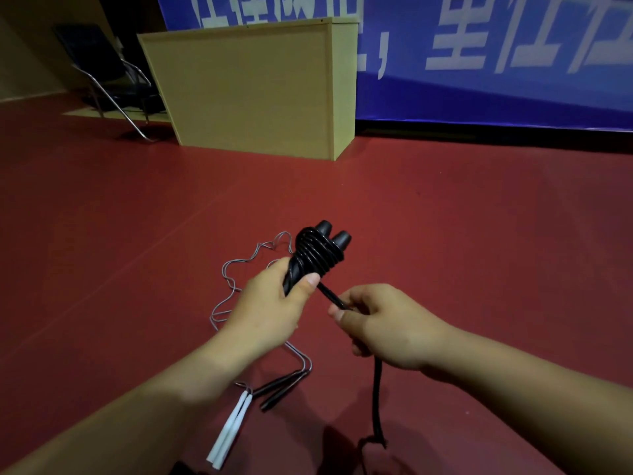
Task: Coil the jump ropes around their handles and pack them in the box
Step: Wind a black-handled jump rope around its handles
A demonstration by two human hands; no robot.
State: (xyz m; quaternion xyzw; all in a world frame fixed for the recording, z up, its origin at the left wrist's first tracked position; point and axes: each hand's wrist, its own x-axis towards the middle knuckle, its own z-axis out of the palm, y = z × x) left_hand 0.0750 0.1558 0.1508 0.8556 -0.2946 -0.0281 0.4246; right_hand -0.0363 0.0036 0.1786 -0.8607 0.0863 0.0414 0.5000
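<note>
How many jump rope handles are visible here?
6: two black handles held in the left hand, two slim black handles and two white handles on the floor. More may be hidden.

Lower ends of two black plastic jump-rope handles hidden inside left hand grip. Black rubber rope vanishes within right hand; tail cut by bottom edge. Thin grey rope partly behind left forearm. Blue banner's white lettering cropped, blurred.

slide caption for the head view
Left hand holds two black handles while right hand winds black rope around them.
</note>
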